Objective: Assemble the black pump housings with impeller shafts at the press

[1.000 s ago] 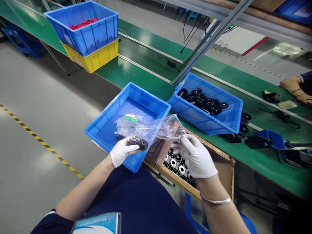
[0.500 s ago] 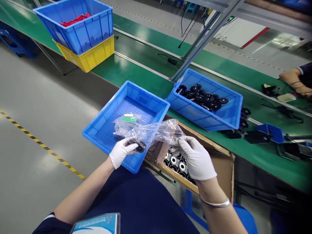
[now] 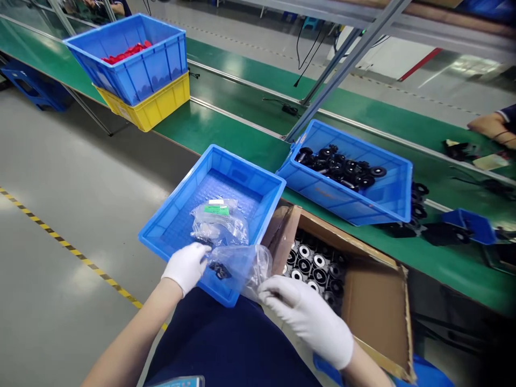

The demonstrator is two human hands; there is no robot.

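Note:
A clear plastic bag (image 3: 242, 263) stretches between my two gloved hands, over the near edge of a blue tray. My left hand (image 3: 186, 269) is closed at the bag's left end, its fingertips partly hidden. Small black parts (image 3: 220, 270) show at that end, seemingly through the film. My right hand (image 3: 304, 312) pinches the other end of the bag between thumb and fingers. Inside the blue tray (image 3: 161, 226) lie more clear bags (image 3: 221, 223) with a green label (image 3: 216, 209), and a dark piece beside my left fingers.
To the right stands an open cardboard box (image 3: 377, 312) holding rows of black-and-white round parts (image 3: 318, 260). Behind it, a blue bin (image 3: 346, 201) contains black wheeled parts. A blue bin with red pieces (image 3: 128, 52) sits on a yellow bin (image 3: 161, 105). Another person's arm (image 3: 492, 129) shows far right.
My right hand has moved down and left, bringing the bag lower and nearer to me. The round black part earlier in my left fingers no longer shows there. The view has shifted slightly.

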